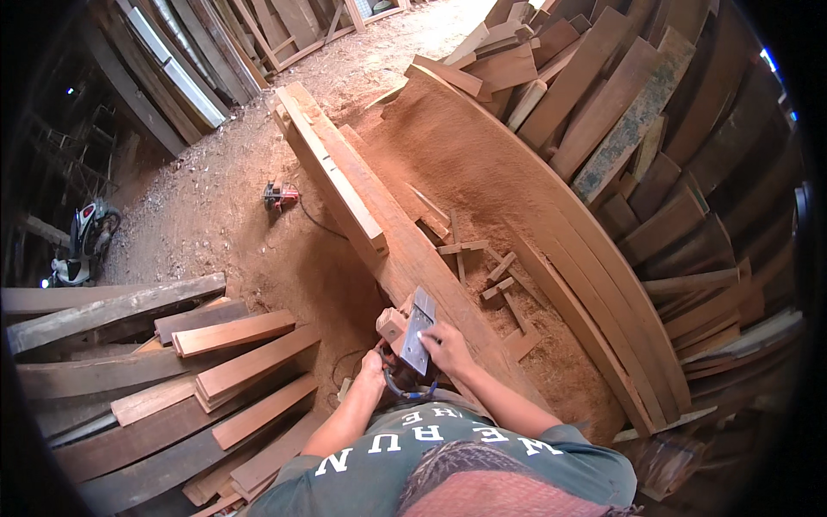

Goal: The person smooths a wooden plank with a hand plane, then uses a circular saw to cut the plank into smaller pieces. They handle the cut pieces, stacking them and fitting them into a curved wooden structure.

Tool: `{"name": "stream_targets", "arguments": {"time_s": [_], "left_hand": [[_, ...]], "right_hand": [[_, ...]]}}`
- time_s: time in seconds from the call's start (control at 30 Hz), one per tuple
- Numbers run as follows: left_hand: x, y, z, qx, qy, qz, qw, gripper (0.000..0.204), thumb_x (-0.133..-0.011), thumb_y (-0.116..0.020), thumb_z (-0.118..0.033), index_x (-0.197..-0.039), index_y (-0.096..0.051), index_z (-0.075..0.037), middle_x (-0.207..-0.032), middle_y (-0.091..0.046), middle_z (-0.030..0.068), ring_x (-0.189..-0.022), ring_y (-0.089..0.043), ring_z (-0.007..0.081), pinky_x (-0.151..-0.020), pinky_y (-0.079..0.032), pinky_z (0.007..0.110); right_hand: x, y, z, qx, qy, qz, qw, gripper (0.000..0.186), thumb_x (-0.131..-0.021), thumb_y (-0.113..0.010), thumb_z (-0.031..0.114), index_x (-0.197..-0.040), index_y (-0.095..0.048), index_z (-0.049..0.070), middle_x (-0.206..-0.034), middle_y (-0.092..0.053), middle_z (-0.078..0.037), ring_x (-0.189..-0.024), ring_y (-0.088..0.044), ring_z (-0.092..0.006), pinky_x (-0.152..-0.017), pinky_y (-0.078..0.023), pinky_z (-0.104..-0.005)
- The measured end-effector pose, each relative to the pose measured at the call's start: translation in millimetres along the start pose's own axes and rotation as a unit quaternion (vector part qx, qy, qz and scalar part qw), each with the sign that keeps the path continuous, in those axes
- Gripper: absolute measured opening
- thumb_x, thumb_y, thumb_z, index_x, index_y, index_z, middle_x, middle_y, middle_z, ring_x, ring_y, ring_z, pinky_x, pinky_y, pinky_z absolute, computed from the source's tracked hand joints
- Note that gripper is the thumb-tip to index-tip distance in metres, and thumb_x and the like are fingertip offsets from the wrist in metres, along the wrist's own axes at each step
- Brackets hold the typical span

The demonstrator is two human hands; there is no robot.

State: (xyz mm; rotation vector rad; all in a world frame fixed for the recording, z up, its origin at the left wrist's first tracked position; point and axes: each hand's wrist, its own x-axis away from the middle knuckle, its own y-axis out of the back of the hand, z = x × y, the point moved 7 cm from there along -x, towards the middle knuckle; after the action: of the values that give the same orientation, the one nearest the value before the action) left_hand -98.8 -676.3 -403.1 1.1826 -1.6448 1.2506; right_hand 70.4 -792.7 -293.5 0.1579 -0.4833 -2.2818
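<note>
Close to my body, an electric planer (419,330) is tipped so its flat grey metal sole faces up. My left hand (371,369) is closed around its lower left side, the fingers partly hidden. With bent fingers, my right hand (445,347) grips the sole's right edge; its fingertips rest on the metal. A dark cable (403,389) loops below the tool, against my shirt. Just left of the planer shows the squared end of a wooden block (392,324). Under and beyond it runs a long, thick plank (431,280).
A pale squared beam (332,168) lies along the plank. On the sawdust-covered ground sits a red power tool (280,196) with a cord. Stacked boards (250,366) stand at left, long curved planks (594,258) at right, with offcuts (500,269) between. A motorbike (83,237) is far left.
</note>
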Motion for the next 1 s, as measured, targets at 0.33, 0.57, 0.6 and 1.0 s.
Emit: {"name": "stream_targets", "arguments": {"time_s": [0.33,0.57,0.6,1.0], "left_hand": [[-8.2,8.2,3.8,-0.015,0.032,-0.007,0.999,0.029,-0.104,-0.037,-0.019,-0.097,-0.064,-0.013,-0.062,-0.052,-0.0008,-0.038,-0.038,0.0089,-0.032,-0.031,0.025],[-25.5,38.3,3.6,-0.093,0.033,-0.025,0.995,0.031,-0.106,-0.035,-0.018,-0.113,-0.064,-0.015,-0.069,-0.058,0.0016,-0.040,-0.042,0.0087,-0.033,-0.031,0.024],[-30.0,42.8,1.6,-0.091,0.037,-0.002,0.995,0.036,-0.106,-0.032,-0.017,-0.126,-0.062,-0.017,-0.077,-0.064,0.0048,-0.042,-0.044,0.0089,-0.034,-0.032,0.023],[-8.4,-0.6,-26.8,-0.076,-0.044,0.105,0.991,0.034,-0.108,-0.046,-0.019,-0.137,-0.061,-0.011,-0.082,-0.063,0.0042,-0.053,-0.056,0.0118,-0.040,-0.044,0.023]], "right_hand": [[-14.9,-10.4,27.1,-0.004,0.035,0.027,0.999,0.015,-0.087,-0.075,0.010,-0.097,-0.075,-0.001,-0.095,-0.072,-0.021,-0.091,-0.070,-0.0376,-0.082,-0.056,-0.0424],[-14.5,-22.0,28.5,0.020,0.060,0.051,0.997,0.018,-0.088,-0.075,0.016,-0.098,-0.077,0.002,-0.095,-0.074,-0.020,-0.089,-0.073,-0.0343,-0.082,-0.057,-0.0419],[-14.8,-22.1,17.1,0.019,0.053,0.056,0.997,0.018,-0.088,-0.075,0.017,-0.098,-0.077,0.002,-0.094,-0.074,-0.020,-0.089,-0.073,-0.0339,-0.082,-0.057,-0.0419],[-61.0,-6.6,-87.0,0.100,-0.077,-0.007,0.992,0.022,-0.087,-0.071,0.016,-0.097,-0.078,-0.001,-0.096,-0.075,-0.022,-0.091,-0.074,-0.0360,-0.084,-0.056,-0.0422]]}}
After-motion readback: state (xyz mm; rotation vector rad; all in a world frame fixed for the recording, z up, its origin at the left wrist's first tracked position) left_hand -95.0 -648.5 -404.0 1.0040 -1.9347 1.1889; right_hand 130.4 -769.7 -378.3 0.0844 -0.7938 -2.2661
